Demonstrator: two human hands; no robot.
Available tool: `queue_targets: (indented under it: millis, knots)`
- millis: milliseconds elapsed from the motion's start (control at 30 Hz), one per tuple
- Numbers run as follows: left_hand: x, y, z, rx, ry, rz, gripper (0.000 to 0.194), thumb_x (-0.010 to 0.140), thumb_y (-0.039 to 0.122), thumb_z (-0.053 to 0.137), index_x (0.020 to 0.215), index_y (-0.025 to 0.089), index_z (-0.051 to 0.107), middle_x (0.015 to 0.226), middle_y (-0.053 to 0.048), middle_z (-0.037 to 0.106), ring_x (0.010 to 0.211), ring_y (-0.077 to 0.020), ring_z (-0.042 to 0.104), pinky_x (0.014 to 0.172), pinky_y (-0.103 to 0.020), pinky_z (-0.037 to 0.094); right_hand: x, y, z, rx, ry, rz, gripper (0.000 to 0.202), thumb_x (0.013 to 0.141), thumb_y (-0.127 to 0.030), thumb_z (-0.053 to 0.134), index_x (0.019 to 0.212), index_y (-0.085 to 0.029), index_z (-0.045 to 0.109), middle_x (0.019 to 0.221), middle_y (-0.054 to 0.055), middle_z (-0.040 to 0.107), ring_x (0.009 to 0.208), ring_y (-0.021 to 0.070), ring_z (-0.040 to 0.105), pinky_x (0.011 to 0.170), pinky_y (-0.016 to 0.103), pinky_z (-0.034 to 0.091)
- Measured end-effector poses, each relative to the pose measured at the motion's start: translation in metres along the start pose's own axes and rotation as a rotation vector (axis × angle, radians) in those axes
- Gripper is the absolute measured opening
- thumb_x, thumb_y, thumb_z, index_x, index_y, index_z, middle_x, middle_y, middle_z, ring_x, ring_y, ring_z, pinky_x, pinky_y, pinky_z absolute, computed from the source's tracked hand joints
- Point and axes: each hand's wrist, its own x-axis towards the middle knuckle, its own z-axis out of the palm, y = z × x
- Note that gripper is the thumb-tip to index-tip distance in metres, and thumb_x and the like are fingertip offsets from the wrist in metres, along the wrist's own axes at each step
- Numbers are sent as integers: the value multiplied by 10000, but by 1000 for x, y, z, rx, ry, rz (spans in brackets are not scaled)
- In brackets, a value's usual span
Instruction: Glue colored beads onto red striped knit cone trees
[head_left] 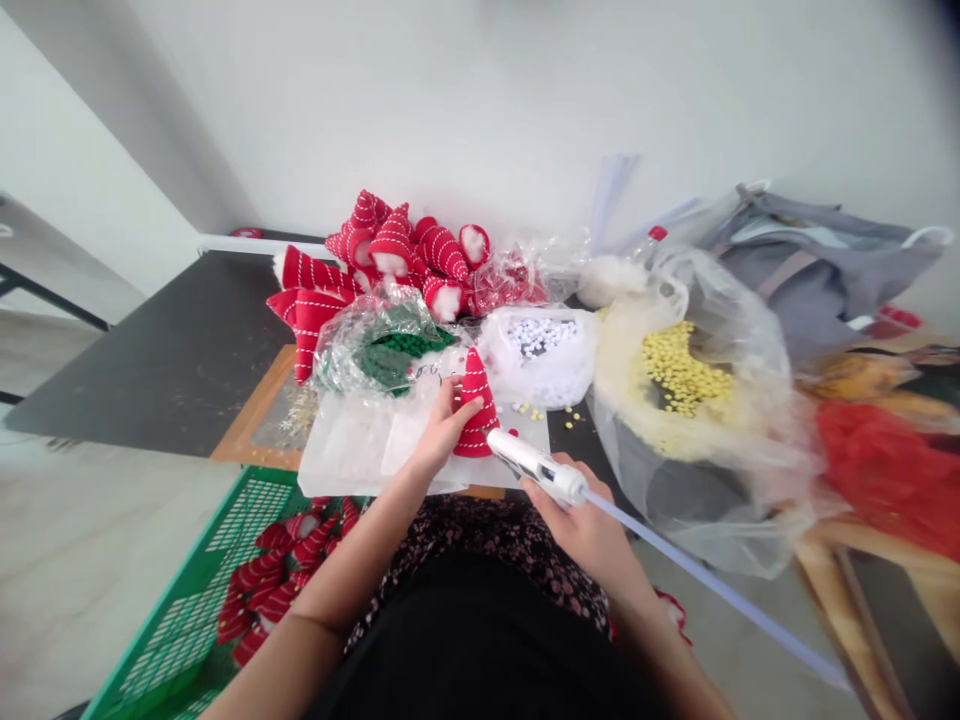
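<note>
My left hand (pixel 446 425) grips a red felt cone (pixel 475 400) with white dashed stitching, its tip pointing away from me over white paper (pixel 352 440). In my right hand (pixel 589 520) is a white glue gun (pixel 536 468), its nozzle end close to the cone's lower right side. A long translucent glue stick (pixel 705 575) sticks out from the gun's back. Beyond the cone lie a bag of green pompoms (pixel 397 345) and a bag of white pompoms (pixel 544 335). A few loose yellow pompoms (pixel 532 411) rest beside the paper.
More stuffed red cones (pixel 394 240) are heaped at the back by the wall. To the right stands a large plastic bag of yellow pompoms (pixel 686 375), with a grey bag (pixel 810 250) behind it. A green basket (pixel 176 590) holding red cones sits below on the left.
</note>
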Motion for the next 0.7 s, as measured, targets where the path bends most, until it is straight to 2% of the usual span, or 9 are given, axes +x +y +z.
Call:
queue_targets:
  millis: [300, 533, 700]
  knots:
    - [1, -1, 2, 66, 15, 32, 451, 825, 374, 825, 1167, 251, 557, 1017, -21, 649, 852, -186, 673, 734, -299, 572, -3, 5, 3, -116, -22, -47, 248, 1083, -406, 560, 962, -230, 688, 756, 25, 717, 640, 210, 686, 649, 295, 510]
    - [3, -3, 2, 24, 36, 17, 472, 809, 391, 840, 1157, 250, 555, 1008, -15, 666, 853, -196, 694, 770, -323, 580, -4, 8, -3, -147, -77, -69, 222, 1086, -381, 571, 976, -226, 687, 772, 17, 748, 679, 208, 705, 696, 303, 504]
    - [6, -3, -2, -60, 42, -33, 468, 793, 451, 845, 1111, 265, 558, 971, -4, 695, 818, -206, 708, 754, -330, 572, -1, 9, -9, -120, 39, -84, 261, 1089, -412, 560, 1004, -221, 716, 830, 48, 774, 672, 207, 709, 678, 301, 519]
